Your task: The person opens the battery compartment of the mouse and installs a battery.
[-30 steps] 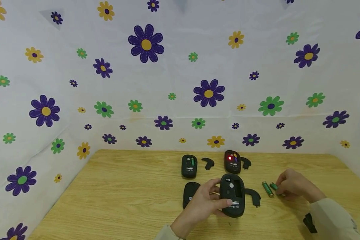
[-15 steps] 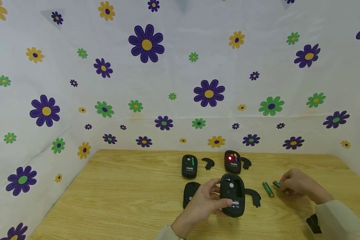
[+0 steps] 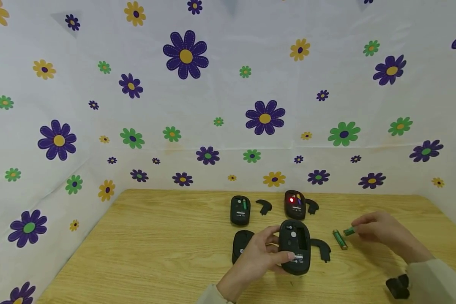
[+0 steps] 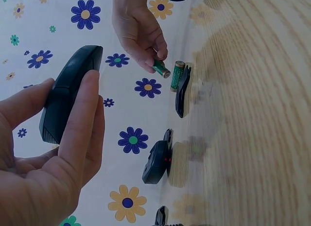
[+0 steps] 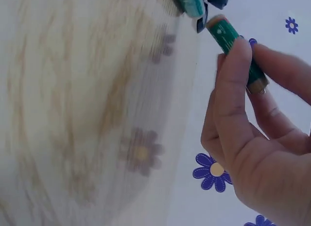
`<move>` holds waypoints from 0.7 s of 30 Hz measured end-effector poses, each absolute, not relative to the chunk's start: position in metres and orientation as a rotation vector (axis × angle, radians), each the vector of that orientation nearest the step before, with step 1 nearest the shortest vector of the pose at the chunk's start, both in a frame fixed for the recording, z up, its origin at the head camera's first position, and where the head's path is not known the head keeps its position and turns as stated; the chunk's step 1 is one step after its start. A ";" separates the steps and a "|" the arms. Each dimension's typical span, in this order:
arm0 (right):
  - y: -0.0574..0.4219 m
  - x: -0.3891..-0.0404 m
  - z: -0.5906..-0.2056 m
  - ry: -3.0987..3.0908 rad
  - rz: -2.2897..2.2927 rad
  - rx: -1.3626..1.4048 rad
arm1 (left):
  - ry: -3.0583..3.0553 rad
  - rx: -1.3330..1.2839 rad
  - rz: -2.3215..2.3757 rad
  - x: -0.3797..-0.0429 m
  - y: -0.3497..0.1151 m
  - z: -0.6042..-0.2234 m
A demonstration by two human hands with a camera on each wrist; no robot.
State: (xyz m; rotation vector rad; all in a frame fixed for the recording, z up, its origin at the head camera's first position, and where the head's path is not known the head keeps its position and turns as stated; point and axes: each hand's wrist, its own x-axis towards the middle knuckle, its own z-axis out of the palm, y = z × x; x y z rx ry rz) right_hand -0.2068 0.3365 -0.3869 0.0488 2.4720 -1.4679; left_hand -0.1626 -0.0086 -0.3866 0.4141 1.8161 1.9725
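Observation:
In the head view, my left hand (image 3: 256,255) holds a black computer mouse (image 3: 295,264) above the table, underside facing up toward me. Its battery slot (image 3: 302,239) is uncovered, with no battery visible inside. Over to the right, my right hand (image 3: 385,234) pinches a green AA-type battery (image 3: 348,231) between thumb and fingers; the right wrist view shows this battery (image 5: 226,36) tilted and off the table. A second green battery (image 3: 339,240) lies on the wood just left of it. Between that battery and the held mouse lies a curved black battery cover (image 3: 322,250).
At the back are a mouse (image 3: 240,211) with one green battery and another mouse (image 3: 294,205) with a red light lit. Loose covers (image 3: 265,207) (image 3: 312,206) lie beside them. Another black mouse (image 3: 241,245) sits partly behind my left hand. A small black object (image 3: 397,287) shows by the right sleeve.
My right hand has drawn back a little to the right and lifted, turning the pinched battery away from the one lying on the table. The left hand and its mouse stay put.

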 end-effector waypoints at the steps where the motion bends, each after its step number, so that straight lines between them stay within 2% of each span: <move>1: 0.338 -0.206 -0.387 2.436 -1.518 0.056 | 1.818 0.417 1.967 -0.163 -0.009 -0.386; 11: 0.344 -0.203 -0.392 2.045 -2.066 0.144 | 1.836 0.428 1.945 -0.162 -0.009 -0.385; 21: 0.332 -0.202 -0.395 2.142 -2.066 0.011 | 1.838 0.418 1.936 -0.163 -0.007 -0.387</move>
